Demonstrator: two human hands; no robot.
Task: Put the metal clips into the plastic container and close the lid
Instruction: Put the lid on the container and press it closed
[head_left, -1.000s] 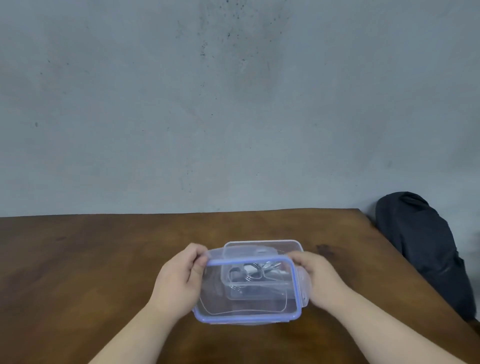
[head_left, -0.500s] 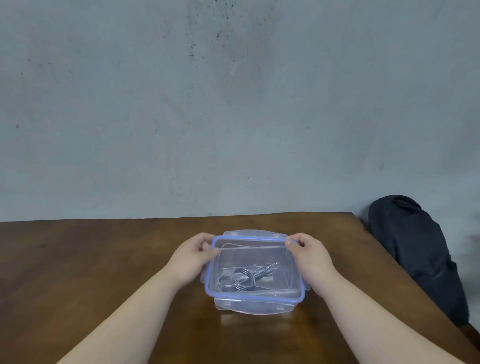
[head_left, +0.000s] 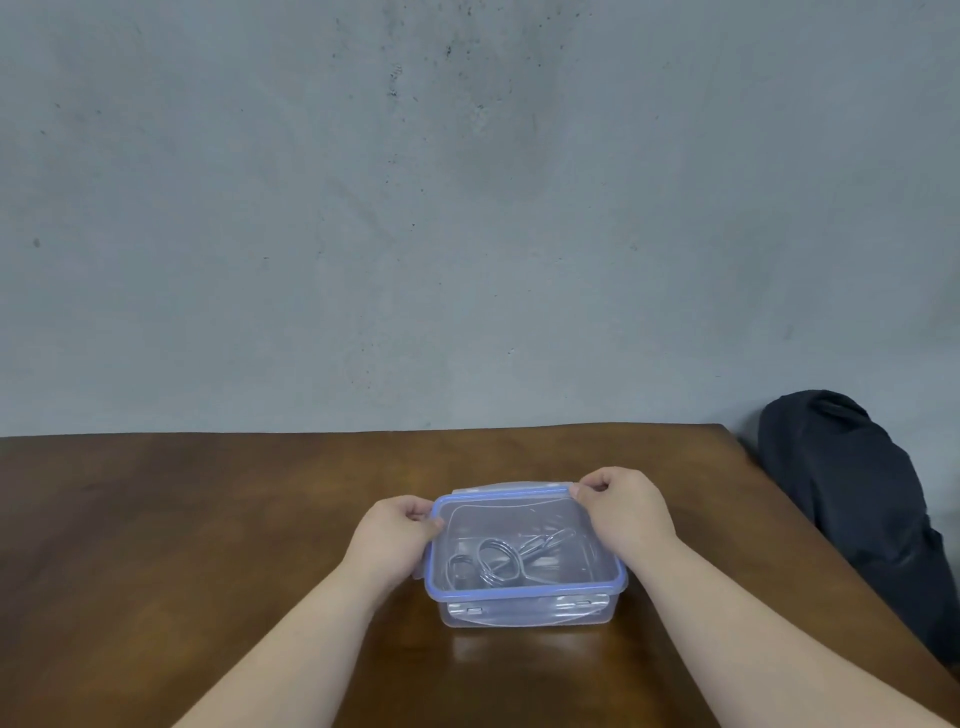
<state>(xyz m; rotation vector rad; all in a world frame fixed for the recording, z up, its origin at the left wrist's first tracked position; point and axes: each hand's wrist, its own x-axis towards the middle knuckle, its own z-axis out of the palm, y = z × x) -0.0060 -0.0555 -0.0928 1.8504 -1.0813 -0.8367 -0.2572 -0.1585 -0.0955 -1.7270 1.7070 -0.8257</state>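
A clear plastic container (head_left: 524, 616) stands on the brown wooden table (head_left: 182, 545), near its middle. Its clear lid (head_left: 519, 519), edged in blue, lies flat on top of it. Through the lid I see the metal clips (head_left: 501, 561), wire loops lying on the container's floor. My left hand (head_left: 395, 540) grips the lid's far left corner with thumb and fingers. My right hand (head_left: 626, 512) pinches the lid's far right corner. The front latch flap hangs down over the front wall.
A dark bag or bundle of cloth (head_left: 857, 509) sits beyond the table's right edge. A grey wall stands right behind the table's far edge. Bare tabletop stretches to the left of the container.
The lid was tilted in both hands in front of the container; it now lies flat on the container. Both hands have shifted to the lid's far corners.
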